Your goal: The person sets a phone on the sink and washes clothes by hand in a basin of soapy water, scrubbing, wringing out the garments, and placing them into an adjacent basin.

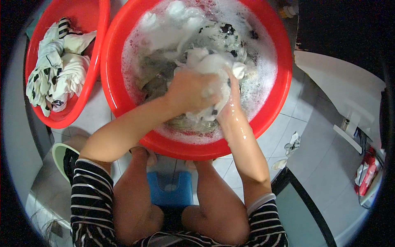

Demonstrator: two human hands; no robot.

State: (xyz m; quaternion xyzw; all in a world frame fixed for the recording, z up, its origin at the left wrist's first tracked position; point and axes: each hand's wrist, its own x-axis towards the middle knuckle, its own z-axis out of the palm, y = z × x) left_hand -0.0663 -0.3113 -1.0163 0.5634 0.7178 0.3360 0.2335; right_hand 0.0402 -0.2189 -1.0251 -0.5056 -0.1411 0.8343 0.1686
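Observation:
A large red basin [110, 61] of foamy water stands before me. Over the water I hold a wet, soapy white garment with black spots [207, 64]. My left hand [195, 90] is closed round the cloth in a fist. My right hand [231, 96] grips the garment's right side, its wrist wet; some fingers are hidden behind foam and cloth. Just beyond, another white piece with black patches [224, 37] floats in the suds. Darker greenish cloth [158, 84] lies under the water to the left.
A smaller red tub [105, 24] at the left holds white and black-patterned clothes [72, 74]. Below it stands a pale green bucket [58, 158] with dark cloth. A blue stool [170, 189] sits between my legs. Crumpled scraps [293, 142] lie on the tiled floor, right of the basin.

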